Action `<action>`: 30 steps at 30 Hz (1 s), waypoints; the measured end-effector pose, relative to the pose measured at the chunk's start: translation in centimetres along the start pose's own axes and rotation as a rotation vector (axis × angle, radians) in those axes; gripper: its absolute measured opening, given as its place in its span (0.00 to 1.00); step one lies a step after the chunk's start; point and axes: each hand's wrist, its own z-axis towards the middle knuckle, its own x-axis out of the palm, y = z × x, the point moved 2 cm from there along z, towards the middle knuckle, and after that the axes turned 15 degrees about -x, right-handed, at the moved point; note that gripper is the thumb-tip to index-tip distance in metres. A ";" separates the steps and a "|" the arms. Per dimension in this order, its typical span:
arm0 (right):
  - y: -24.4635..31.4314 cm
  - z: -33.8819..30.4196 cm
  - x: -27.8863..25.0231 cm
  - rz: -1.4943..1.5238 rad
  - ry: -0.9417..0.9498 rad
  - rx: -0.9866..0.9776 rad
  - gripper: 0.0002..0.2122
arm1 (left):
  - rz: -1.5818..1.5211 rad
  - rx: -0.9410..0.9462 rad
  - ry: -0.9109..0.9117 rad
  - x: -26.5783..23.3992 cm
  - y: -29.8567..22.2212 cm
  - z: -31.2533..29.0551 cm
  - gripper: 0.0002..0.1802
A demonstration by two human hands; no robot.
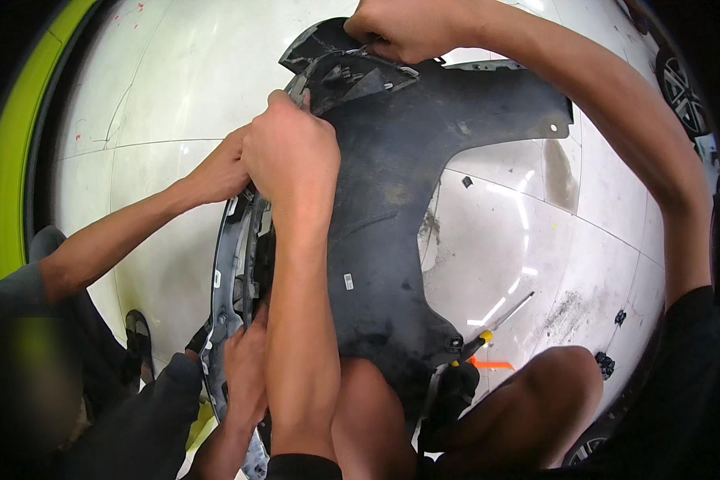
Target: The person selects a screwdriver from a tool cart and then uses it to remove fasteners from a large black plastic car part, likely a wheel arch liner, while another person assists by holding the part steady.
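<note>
Gripping black car panel (392, 208), white label (348, 282) midway

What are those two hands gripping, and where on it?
Both grip the black plastic car panel: the left hand on its left edge, the right hand on its top corner.

Bright overhead light is glaring in streaks off the glossy white floor (504, 240); fisheye distortion is bending the edges, corners are going black; the lower left is blurring softly.

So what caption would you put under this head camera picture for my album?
Left hand and right hand grip a dark plastic car panel while a co-worker's hand steadies its edge.
</note>
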 end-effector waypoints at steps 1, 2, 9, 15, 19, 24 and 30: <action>0.0 0.0 0.0 0.013 -0.016 -0.032 0.07 | 0.011 -0.002 -0.015 0.1 -0.1 0.0 0.20; 0.0 0.0 0.0 0.025 -0.033 -0.064 0.07 | 0.022 -0.002 -0.031 0.2 -0.1 0.0 0.20; 1.8 0.0 0.5 0.292 0.136 0.017 0.09 | 0.036 -0.027 -0.013 0.0 -0.6 0.0 0.19; 14.8 -2.4 5.4 0.279 -0.102 -0.140 0.07 | 0.038 -0.062 0.005 -2.3 0.6 0.0 0.21; 14.9 -6.7 6.1 0.406 -0.225 0.115 0.09 | 0.019 -0.039 0.104 -0.3 0.4 0.3 0.22; 8.3 -6.6 6.2 0.145 -0.768 0.516 0.12 | -0.214 0.289 0.837 -1.5 5.9 5.6 0.16; 4.7 -2.2 1.7 -0.077 -0.905 0.737 0.20 | -0.189 0.435 1.146 -1.6 7.9 8.7 0.18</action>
